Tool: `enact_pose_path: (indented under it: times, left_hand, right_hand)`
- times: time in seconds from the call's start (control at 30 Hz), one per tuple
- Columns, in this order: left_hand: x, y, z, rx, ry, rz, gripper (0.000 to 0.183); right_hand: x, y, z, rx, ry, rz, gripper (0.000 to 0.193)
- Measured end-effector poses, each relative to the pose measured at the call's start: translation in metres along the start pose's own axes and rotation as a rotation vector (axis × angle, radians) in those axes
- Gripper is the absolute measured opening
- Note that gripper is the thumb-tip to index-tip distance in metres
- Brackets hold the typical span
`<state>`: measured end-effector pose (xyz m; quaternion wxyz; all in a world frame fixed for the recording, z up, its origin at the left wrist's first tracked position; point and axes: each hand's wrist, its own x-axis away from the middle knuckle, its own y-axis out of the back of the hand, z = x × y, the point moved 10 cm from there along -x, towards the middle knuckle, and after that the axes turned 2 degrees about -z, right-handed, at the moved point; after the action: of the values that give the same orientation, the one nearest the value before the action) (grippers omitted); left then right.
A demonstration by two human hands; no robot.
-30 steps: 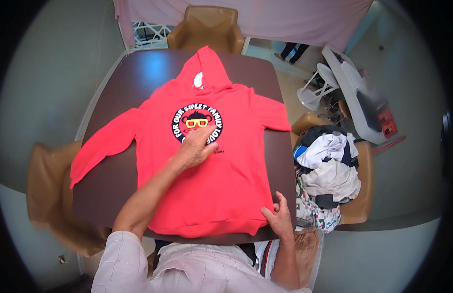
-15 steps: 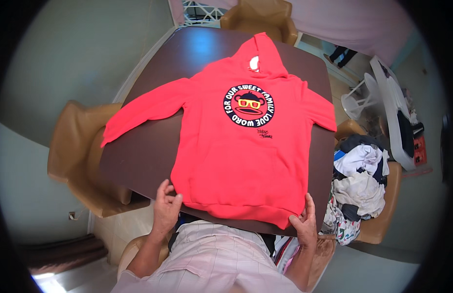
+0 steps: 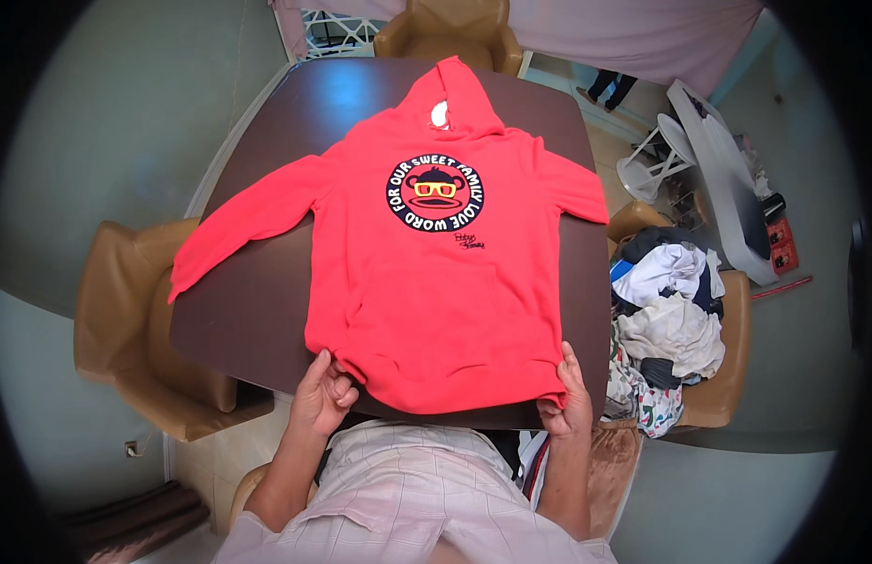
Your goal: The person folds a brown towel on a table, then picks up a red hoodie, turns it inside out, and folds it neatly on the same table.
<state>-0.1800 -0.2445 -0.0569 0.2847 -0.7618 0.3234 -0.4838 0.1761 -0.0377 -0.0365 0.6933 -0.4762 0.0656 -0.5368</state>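
Note:
A red hoodie (image 3: 436, 310) lies spread face up on the dark brown table (image 3: 248, 320). Its hood points away from me, and a round monkey print with yellow glasses sits on the chest. The left sleeve in view stretches out toward the table's left side; the right one looks folded short. My left hand (image 3: 325, 397) has its fingers curled at the left corner of the hem. At the right corner, my right hand (image 3: 569, 399) pinches the hem between thumb and fingers. The hem runs along the table's near edge.
A heap of clothes (image 3: 675, 329) fills a tan chair (image 3: 732, 362) on the right. Other tan chairs stand at the left (image 3: 125, 329) and the far end (image 3: 450, 33). A white stool (image 3: 657, 160) and a person's legs (image 3: 610, 89) show at the far right.
My view has shifted, so the scene sits further left. My left fingers have curled in at the hem, and my right hand has closed on its corner, which is drawn up slightly.

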Motion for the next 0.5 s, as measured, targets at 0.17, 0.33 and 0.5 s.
enact_pose_path:
  times: [0.17,0.33,0.5]
  left_hand:
    - [-0.015,-0.004,-0.007,-0.482,-0.003,-0.011,0.019]
    - [0.023,-0.029,-0.066,-1.428,-0.857,-0.205,0.027]
    - [0.047,0.004,-0.061,-0.92,-0.398,-0.29,0.02]
  right_hand:
    - [0.001,0.006,0.004,0.034,0.011,-0.093,0.029]
    - [0.005,0.01,0.011,0.154,0.062,-0.214,0.033]
    - [0.025,-0.001,0.033,0.406,0.169,-0.206,0.043]
